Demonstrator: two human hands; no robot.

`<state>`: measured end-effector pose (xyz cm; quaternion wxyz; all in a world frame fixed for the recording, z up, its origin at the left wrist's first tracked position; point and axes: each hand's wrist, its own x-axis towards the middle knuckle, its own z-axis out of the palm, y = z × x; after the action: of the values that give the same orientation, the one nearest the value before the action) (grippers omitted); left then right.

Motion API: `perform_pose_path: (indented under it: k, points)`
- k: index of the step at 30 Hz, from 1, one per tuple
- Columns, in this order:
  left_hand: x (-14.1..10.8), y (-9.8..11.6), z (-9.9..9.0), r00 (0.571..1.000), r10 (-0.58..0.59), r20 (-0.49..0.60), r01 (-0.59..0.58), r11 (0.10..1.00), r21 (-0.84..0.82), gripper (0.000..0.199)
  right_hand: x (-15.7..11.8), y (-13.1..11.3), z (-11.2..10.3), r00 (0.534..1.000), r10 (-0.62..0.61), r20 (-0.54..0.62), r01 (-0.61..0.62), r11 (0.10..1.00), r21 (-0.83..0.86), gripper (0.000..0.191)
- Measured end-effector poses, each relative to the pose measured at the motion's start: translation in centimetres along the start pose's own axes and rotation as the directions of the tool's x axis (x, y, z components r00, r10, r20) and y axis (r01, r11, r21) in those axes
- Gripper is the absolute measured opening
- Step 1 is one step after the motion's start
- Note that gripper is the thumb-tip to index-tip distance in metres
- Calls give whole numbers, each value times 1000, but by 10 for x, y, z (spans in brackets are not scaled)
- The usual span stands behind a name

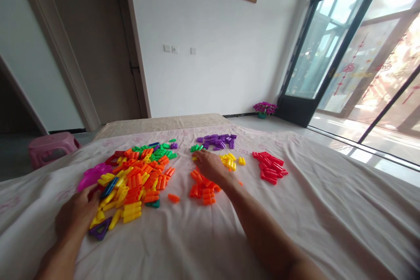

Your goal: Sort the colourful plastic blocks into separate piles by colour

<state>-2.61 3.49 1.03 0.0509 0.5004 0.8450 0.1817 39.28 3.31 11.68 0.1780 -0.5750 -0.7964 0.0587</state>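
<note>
Small plastic pieces, mainly orange, yellow and green (134,179): mixed pile on pale floral cloth (157,245). Your left hand (75,212): at its edge, fingers curled beside a dark-blue oblong plastic piece (109,187); pinch cannot be told. Your right hand (210,166): reaching between small green plastic pieces (197,148) and orange plastic tubes (208,196), fingertips lowered, hold unclear. Judged stage: reaching; close-lying neighbours call for narrow finger placement. Outward: purple plastic pieces (218,141), red plastic tubes (271,167).

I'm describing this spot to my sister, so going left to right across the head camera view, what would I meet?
Pink stool → mixed-color pile → purple pieces → red pieces.
</note>
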Motion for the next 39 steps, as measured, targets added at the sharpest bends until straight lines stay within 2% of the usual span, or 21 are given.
perform_pose_path:
  k: [3,7,11,15,17,19,21,23,25,28,30,35,37,39]
  points:
    - [0,0,1,1000,5,-21,-5,1000,-3,68,6,50,-11,966,240,-91,-247,967,-70,36]
    - [-3,3,-2,1000,12,-15,-12,1000,-8,66,3,101,-13,868,471,-153,-488,867,-98,39]
    - [-8,8,-8,1000,9,2,-9,1000,-29,67,-3,131,-13,803,581,-133,-596,792,-135,41]
    - [-10,10,-11,1000,5,15,-4,1000,-19,65,-8,140,-16,770,620,-151,-637,761,-125,44]
    - [-10,10,-11,1000,16,15,-16,1000,-18,64,-6,133,-17,780,594,-196,-618,780,-97,44]
    - [-10,9,-9,1000,15,10,-15,1000,-21,65,-1,116,-16,823,520,-227,-545,836,-62,41]
    - [-9,7,-7,1000,8,12,-8,1000,-26,67,4,89,-10,898,384,-213,-397,917,-24,38]
    - [-7,5,-5,1000,10,13,-9,999,-35,68,6,55,1,971,194,-142,-194,981,13,36]
    - [-6,3,-3,1000,15,8,-14,999,-39,69,5,20,17,1000,2,-19,-1,999,53,35]
    - [-5,4,-4,1000,11,11,-11,999,-43,69,3,-22,44,974,-203,100,196,977,79,43]
    - [-7,6,-6,1000,10,13,-10,999,-41,68,7,-37,59,953,-268,138,263,963,56,48]
    - [-9,9,-9,1000,14,-2,-14,999,-35,65,29,-45,82,944,-292,156,297,955,-10,60]
    - [-8,8,-7,1000,19,-4,-19,998,-57,65,37,-44,86,938,-292,185,301,953,-25,55]
    - [-8,6,-5,1000,28,-5,-28,997,-78,64,42,-44,89,941,-265,210,283,957,-63,41]
